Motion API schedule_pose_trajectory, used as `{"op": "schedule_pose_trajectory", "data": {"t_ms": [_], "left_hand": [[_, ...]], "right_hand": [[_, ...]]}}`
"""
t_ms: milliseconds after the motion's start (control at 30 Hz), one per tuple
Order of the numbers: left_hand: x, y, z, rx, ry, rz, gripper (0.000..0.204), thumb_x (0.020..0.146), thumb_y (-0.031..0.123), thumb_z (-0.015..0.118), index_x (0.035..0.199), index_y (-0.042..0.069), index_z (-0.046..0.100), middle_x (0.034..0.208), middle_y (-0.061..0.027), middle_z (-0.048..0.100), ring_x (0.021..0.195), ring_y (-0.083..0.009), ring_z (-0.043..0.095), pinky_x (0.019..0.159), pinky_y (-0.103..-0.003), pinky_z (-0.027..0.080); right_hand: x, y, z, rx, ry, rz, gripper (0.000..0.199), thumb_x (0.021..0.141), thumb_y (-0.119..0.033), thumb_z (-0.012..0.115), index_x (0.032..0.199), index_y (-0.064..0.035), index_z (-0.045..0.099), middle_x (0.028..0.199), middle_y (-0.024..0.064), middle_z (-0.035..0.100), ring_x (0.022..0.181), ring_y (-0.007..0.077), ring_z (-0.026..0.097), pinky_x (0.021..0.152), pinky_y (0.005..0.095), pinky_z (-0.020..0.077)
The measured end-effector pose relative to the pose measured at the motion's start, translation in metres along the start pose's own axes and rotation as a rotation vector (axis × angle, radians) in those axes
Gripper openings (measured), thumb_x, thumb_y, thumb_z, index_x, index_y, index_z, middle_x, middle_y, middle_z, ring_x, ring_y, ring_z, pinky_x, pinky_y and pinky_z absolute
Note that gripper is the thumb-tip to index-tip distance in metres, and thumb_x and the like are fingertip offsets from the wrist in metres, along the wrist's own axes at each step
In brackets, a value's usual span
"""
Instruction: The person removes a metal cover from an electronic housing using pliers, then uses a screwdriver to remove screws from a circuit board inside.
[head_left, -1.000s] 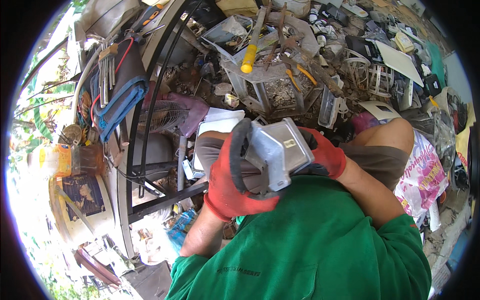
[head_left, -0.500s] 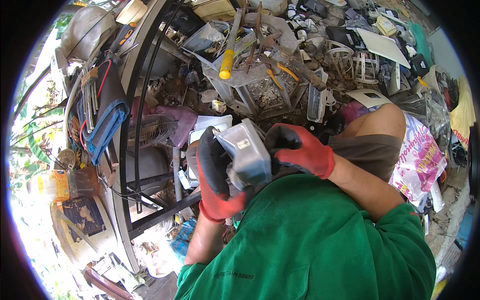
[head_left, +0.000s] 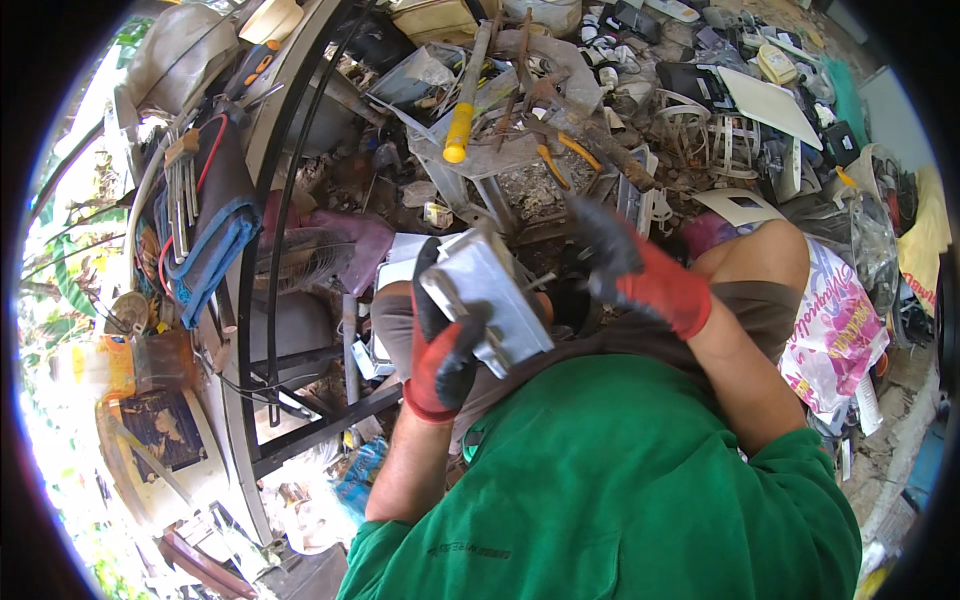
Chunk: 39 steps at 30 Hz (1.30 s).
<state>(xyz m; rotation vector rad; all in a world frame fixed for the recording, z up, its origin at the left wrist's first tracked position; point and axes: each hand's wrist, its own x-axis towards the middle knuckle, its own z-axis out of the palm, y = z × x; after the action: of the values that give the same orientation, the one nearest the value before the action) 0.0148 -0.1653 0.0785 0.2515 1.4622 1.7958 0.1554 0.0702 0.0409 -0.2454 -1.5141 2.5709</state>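
Observation:
My left hand (head_left: 443, 355), in a red and black glove, grips a grey metal box-shaped casing (head_left: 503, 303) by its left side. The casing is tilted over my lap, one flat face turned up. Apart from it, to the right, my right hand (head_left: 650, 275) wears a matching glove. Its dark fingers are stretched out toward the upper left, slightly smeared by motion, and hold nothing that I can see. Just beyond those fingertips, a pair of pliers with orange-yellow handles (head_left: 581, 152) rests on a grey stool-like stand (head_left: 470, 190).
A tool with a yellow handle (head_left: 459, 130) lies on the stand. Black metal frame bars (head_left: 262, 330) rise at my left, with a blue cloth (head_left: 222, 250) hung beside them. Plastic and electronic scrap fills the upper right, including a white panel (head_left: 768, 105). A printed plastic bag (head_left: 835, 325) sits by my knee.
My right hand has come off the casing and moved right and up, its fingers straightening. The casing has turned in my left hand and now shows a broad flat face.

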Motion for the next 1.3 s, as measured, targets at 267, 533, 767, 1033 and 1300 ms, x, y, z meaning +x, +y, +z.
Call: {"op": "schedule_pose_trajectory", "data": {"t_ms": [267,533,767,1033,1300], "left_hand": [[-0.020,-0.009,0.052,0.016,-0.337,0.076,0.123,0.064,0.010,0.081,0.159,0.010,0.004,0.147,-0.0137,0.039,0.137,-0.0249,0.040,0.112,-0.041,0.035],[-0.012,-0.007,0.025,0.334,-0.512,0.288,0.104,0.060,0.011,0.081,0.148,0.003,0.027,0.137,-0.0121,0.047,0.128,-0.0223,0.048,0.108,-0.039,0.039],[0.004,0.014,-0.003,-0.251,-0.218,0.025,0.096,0.071,0.018,0.077,0.152,0.005,0.027,0.139,-0.0176,0.050,0.127,-0.0350,0.053,0.106,-0.052,0.045],[0.011,-0.017,0.028,-0.846,-0.486,-0.253,0.091,0.077,0.035,0.077,0.152,0.003,0.036,0.141,-0.0218,0.053,0.124,-0.0415,0.058,0.103,-0.060,0.049],[0.009,-0.040,-0.001,-1.082,-0.385,-0.189,0.086,0.089,0.062,0.053,0.154,0.008,0.036,0.152,-0.0240,0.042,0.127,-0.0452,0.054,0.099,-0.065,0.047]], "right_hand": [[-0.019,0.001,0.037,-0.149,-0.157,-0.039,0.098,0.070,-0.013,0.085,0.151,-0.0041,0.030,0.141,0.0120,0.049,0.129,0.0221,0.050,0.109,0.0383,0.0409],[-0.033,-0.014,0.026,-0.528,-0.165,-0.275,0.097,0.065,-0.020,0.088,0.144,-0.0018,0.035,0.125,0.0103,0.054,0.116,0.0230,0.056,0.101,0.0385,0.0464],[-0.036,-0.051,0.021,0.237,0.166,0.064,0.077,0.081,-0.021,0.075,0.147,-0.0010,0.040,0.117,0.0094,0.059,0.101,0.0214,0.063,0.086,0.0390,0.0556],[-0.021,0.004,0.014,0.951,-0.103,0.182,0.068,0.094,-0.041,0.061,0.145,0.0004,0.044,0.127,0.0233,0.062,0.108,0.0378,0.066,0.092,0.0531,0.0555],[-0.022,-0.008,0.022,0.922,0.037,0.354,0.063,0.098,-0.040,0.056,0.146,-0.0018,0.045,0.139,0.0239,0.056,0.119,0.0377,0.062,0.098,0.0527,0.0530]]}}
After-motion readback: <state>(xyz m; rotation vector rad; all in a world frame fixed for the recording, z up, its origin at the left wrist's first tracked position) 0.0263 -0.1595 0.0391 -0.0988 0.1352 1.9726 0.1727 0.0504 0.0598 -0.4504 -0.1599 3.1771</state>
